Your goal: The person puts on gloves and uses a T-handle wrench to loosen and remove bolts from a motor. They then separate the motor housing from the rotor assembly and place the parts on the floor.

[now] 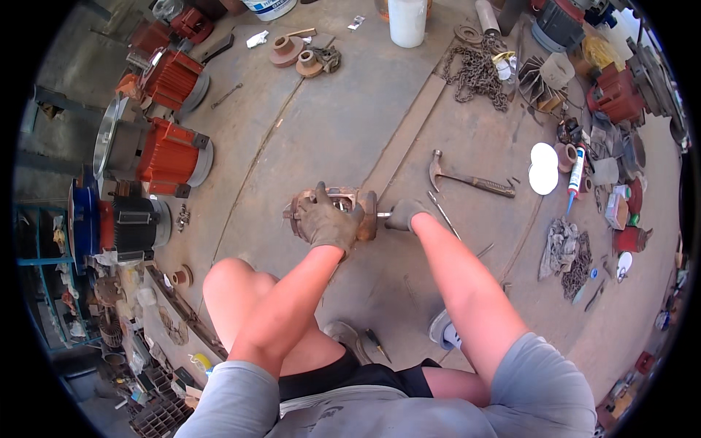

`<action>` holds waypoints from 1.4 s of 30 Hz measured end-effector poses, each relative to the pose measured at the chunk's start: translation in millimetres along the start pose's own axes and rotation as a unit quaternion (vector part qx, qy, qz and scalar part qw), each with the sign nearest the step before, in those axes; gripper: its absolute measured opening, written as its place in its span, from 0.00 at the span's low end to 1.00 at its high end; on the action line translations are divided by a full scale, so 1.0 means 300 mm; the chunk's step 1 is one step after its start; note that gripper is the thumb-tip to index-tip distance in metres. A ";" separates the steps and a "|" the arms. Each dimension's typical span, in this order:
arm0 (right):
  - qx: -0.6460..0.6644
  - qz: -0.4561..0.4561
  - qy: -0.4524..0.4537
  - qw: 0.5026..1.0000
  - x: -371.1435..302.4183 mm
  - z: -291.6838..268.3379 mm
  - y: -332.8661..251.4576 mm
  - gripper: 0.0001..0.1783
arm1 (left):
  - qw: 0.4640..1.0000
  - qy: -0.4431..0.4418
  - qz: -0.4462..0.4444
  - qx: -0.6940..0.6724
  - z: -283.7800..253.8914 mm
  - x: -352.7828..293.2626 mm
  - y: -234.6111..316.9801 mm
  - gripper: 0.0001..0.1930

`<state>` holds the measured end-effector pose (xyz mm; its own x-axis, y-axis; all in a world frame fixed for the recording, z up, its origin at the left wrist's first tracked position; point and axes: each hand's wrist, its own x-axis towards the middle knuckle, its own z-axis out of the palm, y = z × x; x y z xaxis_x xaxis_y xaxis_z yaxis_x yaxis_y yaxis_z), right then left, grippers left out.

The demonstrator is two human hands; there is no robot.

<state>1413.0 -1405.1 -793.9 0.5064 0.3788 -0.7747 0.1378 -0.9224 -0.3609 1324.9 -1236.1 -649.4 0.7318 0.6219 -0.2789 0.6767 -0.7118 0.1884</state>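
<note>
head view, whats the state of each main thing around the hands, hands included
Left hand: gloved, laid over the casting
Right hand: gloved, closed on the metal rod
Casting: rusty, on the floor
Metal rod: held, pointing at the casting
Hammer: lying on the floor, unheld
Screwdriver: lying near a shoe, unheld
Grey rag: crumpled
Rusty chain: heaped

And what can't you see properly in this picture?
In the head view:
Rusty metal part: its middle is behind the left hand.
Metal rod: its right end is hidden by the right hand.
White-and-blue bucket: cut off by the upper edge.
Tube: fine print too small.
</note>
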 end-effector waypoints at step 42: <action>-0.134 -0.036 -0.005 0.990 -0.370 -0.137 0.072 0.23 | 0.816 -0.074 0.004 -0.573 0.488 -0.299 -0.205 0.30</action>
<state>1394.7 -1470.4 -694.4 0.4789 0.4446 -0.7570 0.3953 -0.8791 -0.2662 1205.7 -1295.9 -773.7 0.7760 0.5116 -0.3689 0.3662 0.1107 0.9239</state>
